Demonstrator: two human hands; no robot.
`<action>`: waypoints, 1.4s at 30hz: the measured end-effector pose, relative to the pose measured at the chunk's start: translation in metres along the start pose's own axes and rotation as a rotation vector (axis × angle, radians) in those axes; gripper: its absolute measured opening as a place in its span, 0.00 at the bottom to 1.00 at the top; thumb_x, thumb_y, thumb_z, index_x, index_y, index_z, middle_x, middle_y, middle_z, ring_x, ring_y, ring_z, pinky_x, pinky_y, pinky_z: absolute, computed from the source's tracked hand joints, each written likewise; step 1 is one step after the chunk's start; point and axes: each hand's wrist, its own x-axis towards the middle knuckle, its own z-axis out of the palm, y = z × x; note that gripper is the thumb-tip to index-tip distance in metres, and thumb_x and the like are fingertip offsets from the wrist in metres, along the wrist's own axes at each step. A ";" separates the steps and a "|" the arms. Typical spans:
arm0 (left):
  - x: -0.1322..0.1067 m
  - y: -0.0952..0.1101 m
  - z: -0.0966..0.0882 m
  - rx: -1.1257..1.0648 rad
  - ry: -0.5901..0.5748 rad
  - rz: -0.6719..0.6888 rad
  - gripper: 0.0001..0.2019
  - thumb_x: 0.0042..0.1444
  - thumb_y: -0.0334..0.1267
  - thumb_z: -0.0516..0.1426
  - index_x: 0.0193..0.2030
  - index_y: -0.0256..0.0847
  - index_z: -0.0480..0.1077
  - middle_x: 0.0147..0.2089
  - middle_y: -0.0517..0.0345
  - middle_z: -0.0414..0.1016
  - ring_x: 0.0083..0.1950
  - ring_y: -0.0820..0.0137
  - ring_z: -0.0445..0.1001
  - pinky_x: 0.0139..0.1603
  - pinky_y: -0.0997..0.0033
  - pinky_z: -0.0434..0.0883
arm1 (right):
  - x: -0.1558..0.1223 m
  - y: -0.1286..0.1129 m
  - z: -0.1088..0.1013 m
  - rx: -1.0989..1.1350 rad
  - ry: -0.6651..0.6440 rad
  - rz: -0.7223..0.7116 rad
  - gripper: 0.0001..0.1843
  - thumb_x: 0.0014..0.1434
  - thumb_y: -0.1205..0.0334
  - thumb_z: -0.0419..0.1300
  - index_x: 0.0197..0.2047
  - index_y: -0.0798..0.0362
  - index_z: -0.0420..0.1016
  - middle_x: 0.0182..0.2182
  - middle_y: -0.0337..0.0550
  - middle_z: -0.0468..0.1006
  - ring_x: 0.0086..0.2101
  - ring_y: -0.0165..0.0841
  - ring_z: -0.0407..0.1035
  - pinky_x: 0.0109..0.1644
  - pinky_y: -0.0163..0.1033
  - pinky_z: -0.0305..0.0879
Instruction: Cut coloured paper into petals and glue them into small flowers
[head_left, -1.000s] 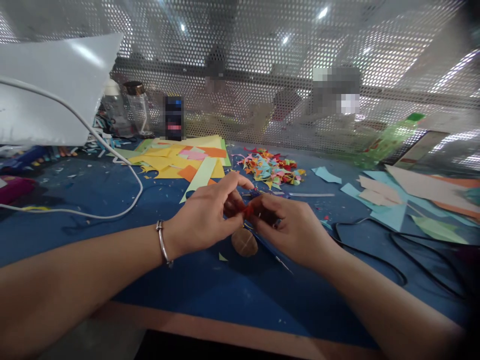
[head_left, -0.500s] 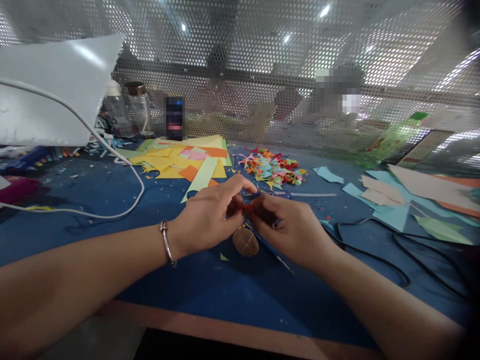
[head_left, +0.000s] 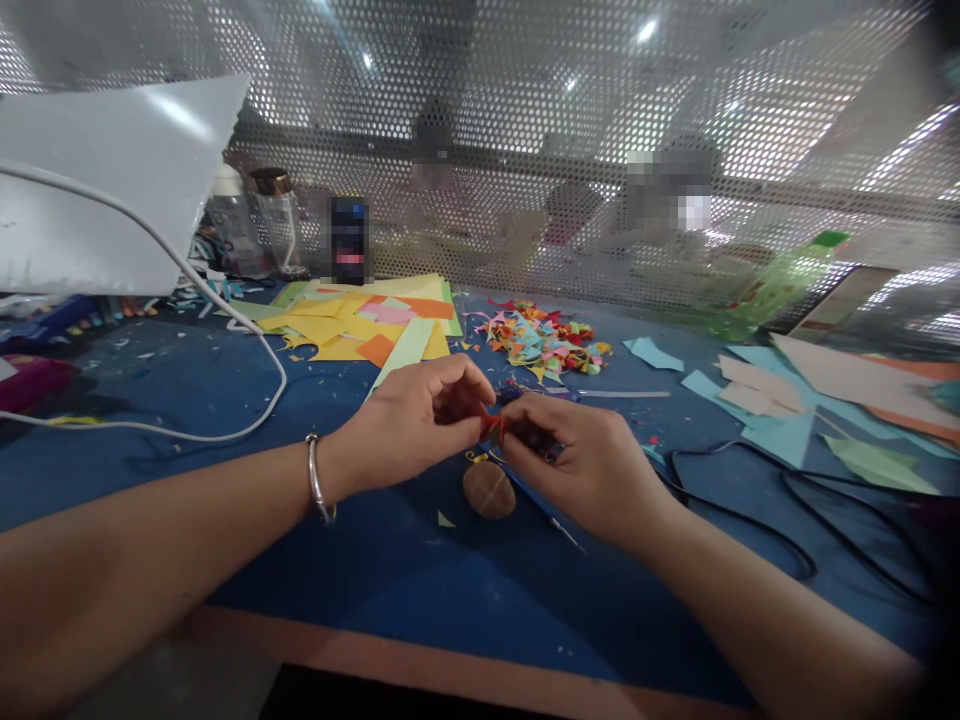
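A small red piece, seemingly folded paper, is pinched between the fingertips of both hands above the blue table. My left hand, with a silver bangle on its wrist, has thumb and index finger at the left side of it. From the right, my right hand grips it with curled fingers, which partly hide it. Just below lies a brown oval disc with pale crossing lines. A thin blue tool with a metal tip rests beside the disc, partly under my right hand. A small pale green paper scrap lies nearby.
Behind the hands are a heap of colourful paper bits and yellow paper sheets. Blue and pink paper and a black cable lie right. A white cable curves left. A perforated metal screen stands behind.
My left hand has shifted slightly left and its fingers have parted a little, so more of the red piece shows. The right hand stays almost in place. The view has tilted slightly.
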 end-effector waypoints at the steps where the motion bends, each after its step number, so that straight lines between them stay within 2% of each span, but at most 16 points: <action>1: 0.001 -0.001 -0.001 -0.057 -0.001 -0.027 0.08 0.52 0.32 0.61 0.40 0.38 0.69 0.34 0.58 0.76 0.35 0.73 0.76 0.39 0.71 0.74 | 0.000 0.000 0.000 0.007 0.007 0.004 0.06 0.57 0.69 0.56 0.33 0.52 0.73 0.25 0.36 0.74 0.24 0.28 0.66 0.28 0.32 0.61; 5: 0.004 0.000 -0.003 -0.210 -0.001 -0.127 0.10 0.50 0.31 0.64 0.38 0.37 0.70 0.33 0.59 0.77 0.35 0.74 0.76 0.40 0.70 0.74 | 0.000 -0.001 0.000 0.024 0.021 0.007 0.06 0.57 0.69 0.56 0.34 0.52 0.74 0.25 0.36 0.75 0.24 0.27 0.66 0.29 0.32 0.62; 9: 0.005 0.003 -0.004 -0.384 0.007 -0.257 0.07 0.50 0.29 0.63 0.36 0.36 0.70 0.29 0.60 0.76 0.32 0.75 0.75 0.38 0.72 0.73 | -0.001 -0.003 -0.002 0.031 0.018 0.001 0.06 0.58 0.69 0.56 0.33 0.53 0.74 0.23 0.35 0.73 0.23 0.26 0.65 0.27 0.31 0.61; 16: 0.007 0.002 -0.007 -0.618 -0.058 -0.422 0.07 0.50 0.27 0.63 0.36 0.34 0.71 0.30 0.59 0.77 0.30 0.77 0.75 0.34 0.76 0.71 | -0.002 -0.001 -0.001 0.078 -0.019 -0.020 0.06 0.59 0.69 0.56 0.35 0.52 0.75 0.26 0.36 0.75 0.25 0.27 0.66 0.29 0.31 0.63; 22: 0.008 0.003 -0.008 -0.593 -0.068 -0.487 0.07 0.50 0.27 0.63 0.35 0.35 0.70 0.30 0.61 0.75 0.29 0.77 0.74 0.34 0.74 0.71 | -0.003 0.000 -0.001 0.078 -0.040 -0.023 0.06 0.58 0.69 0.57 0.38 0.52 0.74 0.28 0.36 0.76 0.26 0.27 0.68 0.31 0.32 0.65; 29: 0.009 0.001 -0.010 -0.579 -0.144 -0.567 0.09 0.51 0.30 0.63 0.39 0.38 0.69 0.29 0.61 0.75 0.28 0.76 0.73 0.33 0.74 0.69 | -0.003 -0.001 -0.002 0.085 -0.040 -0.108 0.15 0.59 0.70 0.58 0.50 0.49 0.71 0.37 0.37 0.79 0.28 0.25 0.71 0.34 0.31 0.67; 32: 0.010 0.003 -0.011 -0.571 -0.157 -0.597 0.11 0.53 0.30 0.62 0.43 0.38 0.68 0.29 0.61 0.75 0.27 0.77 0.72 0.32 0.75 0.68 | -0.003 -0.002 -0.002 0.079 -0.055 -0.155 0.14 0.60 0.71 0.57 0.48 0.50 0.72 0.39 0.38 0.79 0.30 0.26 0.71 0.35 0.31 0.67; 37: 0.010 0.005 -0.011 -0.575 -0.152 -0.609 0.19 0.53 0.31 0.62 0.51 0.37 0.65 0.30 0.61 0.75 0.27 0.77 0.72 0.32 0.74 0.67 | -0.003 -0.002 -0.003 0.055 -0.073 -0.168 0.08 0.59 0.71 0.57 0.42 0.51 0.71 0.33 0.37 0.77 0.28 0.26 0.69 0.33 0.31 0.65; 42: 0.009 0.005 -0.008 -0.549 -0.138 -0.613 0.23 0.54 0.31 0.61 0.56 0.37 0.61 0.31 0.60 0.75 0.28 0.76 0.73 0.33 0.73 0.67 | -0.002 -0.003 -0.004 0.059 -0.110 -0.162 0.08 0.59 0.71 0.56 0.41 0.52 0.72 0.31 0.36 0.75 0.28 0.26 0.68 0.32 0.31 0.64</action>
